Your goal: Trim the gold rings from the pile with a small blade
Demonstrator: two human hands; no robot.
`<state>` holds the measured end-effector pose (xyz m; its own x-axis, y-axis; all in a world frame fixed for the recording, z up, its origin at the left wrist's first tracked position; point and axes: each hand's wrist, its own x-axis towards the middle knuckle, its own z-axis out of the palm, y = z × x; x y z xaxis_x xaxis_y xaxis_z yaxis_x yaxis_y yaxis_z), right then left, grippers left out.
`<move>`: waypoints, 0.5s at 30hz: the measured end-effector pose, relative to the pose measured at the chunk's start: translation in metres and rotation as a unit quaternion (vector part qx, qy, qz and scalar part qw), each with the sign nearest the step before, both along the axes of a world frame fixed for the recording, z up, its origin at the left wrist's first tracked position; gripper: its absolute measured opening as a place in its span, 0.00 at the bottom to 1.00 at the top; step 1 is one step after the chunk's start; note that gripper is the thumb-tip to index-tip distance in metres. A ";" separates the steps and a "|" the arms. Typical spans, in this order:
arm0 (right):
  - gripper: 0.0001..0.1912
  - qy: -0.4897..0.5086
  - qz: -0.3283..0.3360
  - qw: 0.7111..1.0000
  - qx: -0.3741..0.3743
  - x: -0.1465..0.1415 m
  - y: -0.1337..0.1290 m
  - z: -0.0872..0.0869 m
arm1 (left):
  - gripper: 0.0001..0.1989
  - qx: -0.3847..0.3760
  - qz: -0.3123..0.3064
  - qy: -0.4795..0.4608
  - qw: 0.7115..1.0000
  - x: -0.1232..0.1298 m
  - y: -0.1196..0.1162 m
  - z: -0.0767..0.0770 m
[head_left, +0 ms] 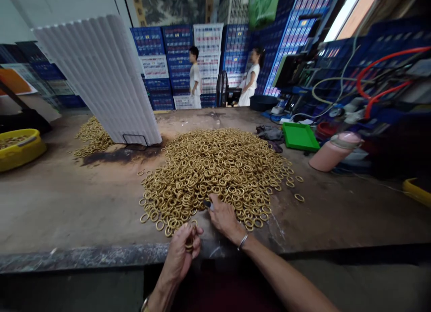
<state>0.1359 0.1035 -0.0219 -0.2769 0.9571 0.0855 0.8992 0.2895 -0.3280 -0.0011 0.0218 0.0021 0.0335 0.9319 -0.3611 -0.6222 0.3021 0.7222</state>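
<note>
A broad heap of brass-coloured metal rings (215,164) lies on the worktable in front of me. My left hand (184,249), raised at the table's front edge, has its fingers curled around a few rings (189,245). My right hand (225,217) reaches into the near side of the heap with its fingers bent and pointing down. A small grey, dark-tipped object (208,205) shows at its thumb side; whether it is a tool or a finger cover I cannot tell. The right fingertips are partly hidden among the rings.
A white corrugated panel (101,74) stands in a wire holder at left, with a second ring pile (94,137) behind it. A yellow basin (20,152) is far left. At right are a green tray (300,136) and a pink cylinder (335,151). Two people stand beyond the table.
</note>
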 end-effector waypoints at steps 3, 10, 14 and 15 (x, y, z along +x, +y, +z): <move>0.13 -0.027 -0.002 1.000 -0.003 -0.003 0.006 -0.003 | 0.15 -0.026 0.006 -0.027 0.999 -0.001 0.000 -0.006; 0.12 0.024 -0.011 1.000 0.010 0.002 0.008 -0.009 | 0.17 -0.063 -0.015 -0.113 0.991 -0.003 0.008 -0.017; 0.10 0.100 -0.001 0.995 0.005 0.008 0.008 -0.013 | 0.17 -0.076 -0.031 -0.085 0.993 -0.002 0.017 -0.028; 0.09 0.124 0.000 0.992 -0.003 0.008 0.007 -0.012 | 0.17 -0.074 -0.027 -0.066 0.995 -0.001 0.019 -0.032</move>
<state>0.1442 0.1109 -0.0343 -0.2476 0.9579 0.1451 0.7905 0.2863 -0.5414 -0.0026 0.0411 -0.0295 0.1384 0.8646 -0.4831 -0.6887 0.4346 0.5804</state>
